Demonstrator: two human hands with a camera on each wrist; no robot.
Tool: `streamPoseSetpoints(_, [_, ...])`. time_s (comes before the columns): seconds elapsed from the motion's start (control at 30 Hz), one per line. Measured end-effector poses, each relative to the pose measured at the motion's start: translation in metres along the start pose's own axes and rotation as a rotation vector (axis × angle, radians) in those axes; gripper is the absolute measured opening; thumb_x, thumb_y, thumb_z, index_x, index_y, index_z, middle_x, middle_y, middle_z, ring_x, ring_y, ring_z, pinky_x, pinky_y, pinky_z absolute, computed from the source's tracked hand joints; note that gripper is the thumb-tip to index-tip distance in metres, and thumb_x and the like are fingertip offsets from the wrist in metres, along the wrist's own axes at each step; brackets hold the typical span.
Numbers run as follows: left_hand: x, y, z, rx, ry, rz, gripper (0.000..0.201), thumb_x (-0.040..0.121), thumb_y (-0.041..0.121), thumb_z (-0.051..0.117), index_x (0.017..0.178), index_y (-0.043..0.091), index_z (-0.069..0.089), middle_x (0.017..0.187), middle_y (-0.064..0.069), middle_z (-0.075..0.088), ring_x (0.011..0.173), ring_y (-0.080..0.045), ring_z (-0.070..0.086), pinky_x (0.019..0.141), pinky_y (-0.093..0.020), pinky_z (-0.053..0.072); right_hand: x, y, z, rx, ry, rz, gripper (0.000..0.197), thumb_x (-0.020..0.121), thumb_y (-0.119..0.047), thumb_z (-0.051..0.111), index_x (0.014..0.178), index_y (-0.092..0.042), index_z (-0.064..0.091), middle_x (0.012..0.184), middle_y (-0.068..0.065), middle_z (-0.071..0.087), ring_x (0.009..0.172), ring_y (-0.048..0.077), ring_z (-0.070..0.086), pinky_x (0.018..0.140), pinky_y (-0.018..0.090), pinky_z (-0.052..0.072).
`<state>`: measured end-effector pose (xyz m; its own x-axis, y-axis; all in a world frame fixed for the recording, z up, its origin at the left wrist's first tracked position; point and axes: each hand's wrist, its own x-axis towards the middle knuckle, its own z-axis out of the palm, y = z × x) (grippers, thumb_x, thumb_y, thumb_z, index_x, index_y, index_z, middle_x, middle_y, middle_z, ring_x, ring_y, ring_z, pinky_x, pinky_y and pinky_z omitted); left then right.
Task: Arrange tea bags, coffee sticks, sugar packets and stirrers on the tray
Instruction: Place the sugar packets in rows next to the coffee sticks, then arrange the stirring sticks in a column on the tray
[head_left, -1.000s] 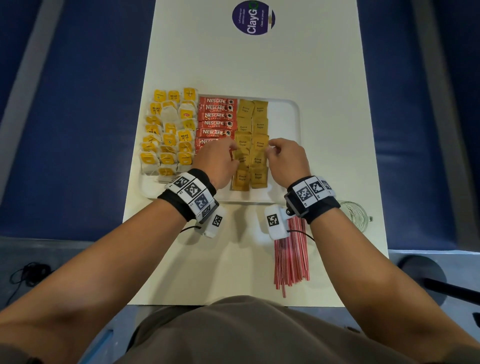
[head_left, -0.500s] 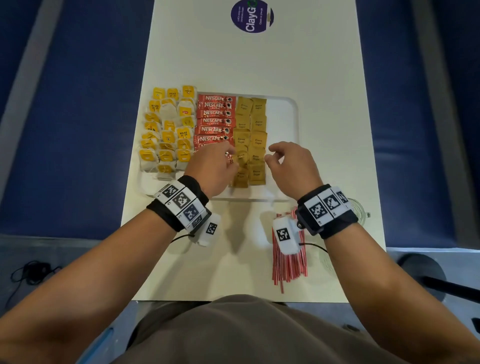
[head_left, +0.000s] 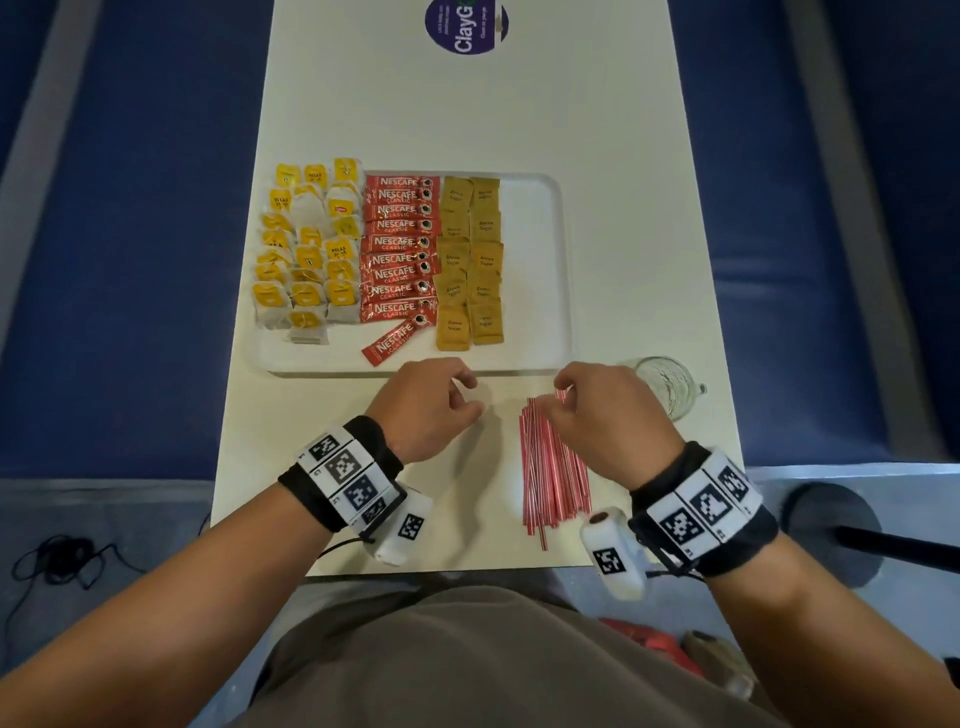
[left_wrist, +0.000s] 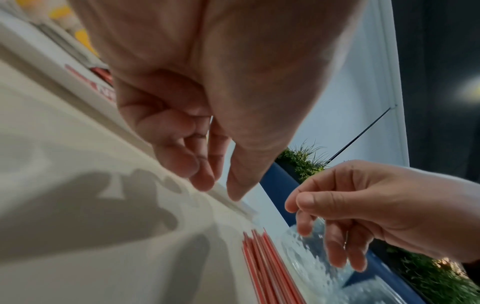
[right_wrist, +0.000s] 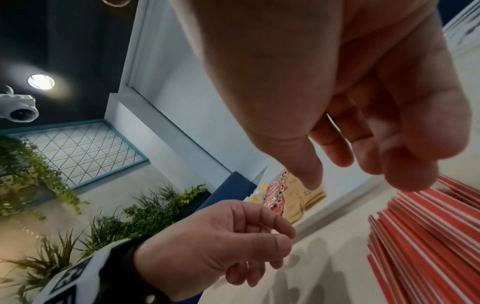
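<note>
The white tray (head_left: 540, 358) lay on the cream table (head_left: 467, 109), holding three groups side by side. At its left, tea bags (head_left: 311, 249) with yellow tags, some reading "RELAX", overlapped and hung over the tray's left rim. In the middle was a column of red coffee sticks (head_left: 397, 244) printed "NESCAFE CLASSIC", with one loose stick (head_left: 397, 340) lying askew below them. To their right sat two columns of tan sugar packets (head_left: 470, 260) marked "Brown Sugar". The tray's right part was bare.

A bundle of red-and-white stirrers (head_left: 553, 467) lay on the table just in front of the tray. The right hand (head_left: 608, 421) hovered over their far end, fingers loosely curled; whether it touched them could not be told. The left hand (head_left: 426, 410), just in front of the tray, was loosely curled and held nothing.

A clear glass (head_left: 667, 384) stood by the right hand. A purple sticker (head_left: 465, 26) at the table's far end read "ClayGo".
</note>
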<state>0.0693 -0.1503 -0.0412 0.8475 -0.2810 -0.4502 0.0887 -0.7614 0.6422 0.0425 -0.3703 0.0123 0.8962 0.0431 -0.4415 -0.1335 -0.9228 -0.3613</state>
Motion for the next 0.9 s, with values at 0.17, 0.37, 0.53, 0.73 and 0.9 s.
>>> streamPoseSetpoints(0.17, [-0.014,0.001,0.024,0.053,-0.079,0.023,0.022,0.089,0.039,0.071,0.105,0.025,0.065,0.08,0.01,0.068,0.077,-0.005,0.062,0.074,-0.028,0.052,-0.021,0.0,0.017,-0.102,-0.063,0.016,0.038,0.098,-0.048,0.058,0.117,-0.015,0.062,0.107,0.004,0.066,0.092,0.022,0.061,0.074,0.034,0.045])
streamPoseSetpoints(0.37, [-0.023,0.001,0.04,0.118,-0.113,0.033,0.027,0.082,0.039,0.077,0.102,0.026,0.065,0.082,0.012,0.065,0.076,-0.003,0.061,0.071,-0.028,0.053,-0.031,-0.002,0.037,-0.173,-0.087,0.055,0.054,0.094,-0.054,0.062,0.125,-0.012,0.049,0.12,0.011,0.053,0.083,0.028,0.061,0.064,0.032,0.04])
streamPoseSetpoints(0.53, [-0.027,0.002,0.043,0.153,-0.098,0.039,0.025,0.081,0.038,0.079,0.099,0.027,0.064,0.081,0.012,0.063,0.075,-0.004,0.059,0.069,-0.028,0.051,-0.034,-0.002,0.051,-0.234,-0.086,0.071,0.08,0.082,-0.067,0.069,0.129,-0.008,0.041,0.127,0.011,0.042,0.071,0.025,0.055,0.057,0.031,0.041])
streamPoseSetpoints(0.73, [-0.031,-0.004,0.04,0.132,-0.078,0.031,0.026,0.08,0.038,0.08,0.098,0.027,0.064,0.079,0.012,0.063,0.074,-0.006,0.06,0.068,-0.028,0.051,-0.035,-0.002,0.06,-0.209,-0.054,0.094,0.075,0.083,-0.058,0.074,0.128,-0.01,0.038,0.128,0.01,0.039,0.065,0.023,0.051,0.055,0.031,0.041])
streamPoseSetpoints(0.9, [-0.036,-0.011,0.035,0.105,-0.056,0.016,0.03,0.08,0.038,0.081,0.102,0.027,0.064,0.081,0.012,0.064,0.076,-0.009,0.062,0.072,-0.033,0.054,-0.031,-0.006,0.064,-0.235,-0.064,-0.009,0.066,0.088,-0.048,0.073,0.132,-0.011,0.039,0.125,0.009,0.041,0.069,0.024,0.053,0.058,0.033,0.043])
